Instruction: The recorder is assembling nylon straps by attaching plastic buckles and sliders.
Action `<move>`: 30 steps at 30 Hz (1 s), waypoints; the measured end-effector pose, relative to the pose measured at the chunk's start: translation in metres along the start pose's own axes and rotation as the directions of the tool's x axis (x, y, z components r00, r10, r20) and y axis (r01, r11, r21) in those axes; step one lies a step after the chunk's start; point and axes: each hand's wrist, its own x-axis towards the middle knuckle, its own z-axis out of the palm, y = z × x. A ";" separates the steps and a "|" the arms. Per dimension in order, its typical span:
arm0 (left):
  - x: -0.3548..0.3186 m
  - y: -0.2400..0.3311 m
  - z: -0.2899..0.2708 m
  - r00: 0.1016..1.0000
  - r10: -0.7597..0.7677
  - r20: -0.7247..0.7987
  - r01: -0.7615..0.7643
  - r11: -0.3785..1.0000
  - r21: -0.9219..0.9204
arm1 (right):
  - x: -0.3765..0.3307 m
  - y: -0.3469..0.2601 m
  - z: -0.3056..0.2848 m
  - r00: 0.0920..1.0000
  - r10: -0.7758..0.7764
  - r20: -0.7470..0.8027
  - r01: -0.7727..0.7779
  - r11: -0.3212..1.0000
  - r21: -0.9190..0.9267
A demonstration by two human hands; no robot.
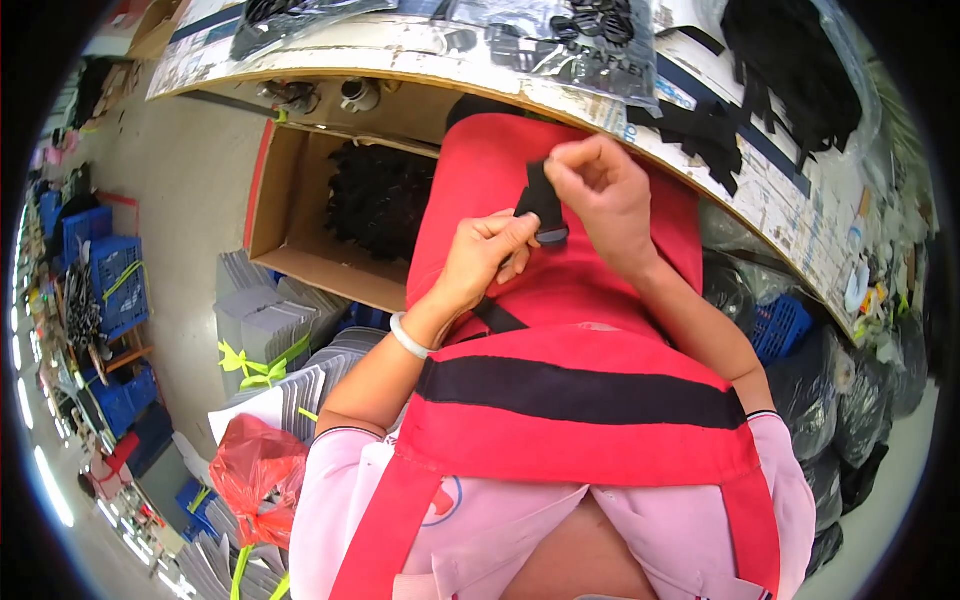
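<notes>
A short black fabric strip (541, 190) with a greyish edge at its lower end is held over my lap, in front of the red apron (470, 180). My left hand (488, 258) is closed, its thumb and forefinger pinching the strip near the lower end. At the upper end, the fingertips of my right hand (606, 195) are pinched together on the strip's corner. A second black strip (498, 316) lies against the apron below my left hand.
To the left, an open cardboard box (300, 255) contains a heap of black pieces (375, 200). The worktable (450, 72) ahead carries clear plastic bags and black cut pieces (705, 140). Tied grey stacks (262, 320) and a red plastic bag (258, 470) stand left; dark bags (800, 400) lie right.
</notes>
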 end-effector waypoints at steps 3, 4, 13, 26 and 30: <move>-0.005 -0.001 0.000 0.996 -0.080 -0.046 0.066 0.962 -0.263 | 0.029 -0.029 0.041 0.976 -0.150 0.155 0.143 0.988 0.055; -0.005 -0.003 -0.001 0.999 -0.041 -0.033 0.032 0.974 -0.223 | 0.034 -0.030 0.055 0.960 -0.169 0.223 0.148 0.983 0.105; -0.003 -0.011 -0.009 0.997 0.078 0.020 -0.078 0.997 -0.004 | 0.014 0.029 -0.009 0.877 0.202 0.437 -0.065 0.949 -0.307; 0.011 0.009 -0.003 0.982 0.191 0.001 -0.190 0.972 -0.138 | -0.004 -0.010 -0.021 0.862 0.380 0.334 -0.271 0.904 -0.330; 0.019 0.005 0.008 0.979 0.192 -0.061 -0.194 0.981 -0.020 | -0.007 -0.005 -0.009 0.808 0.430 0.403 -0.328 0.896 -0.300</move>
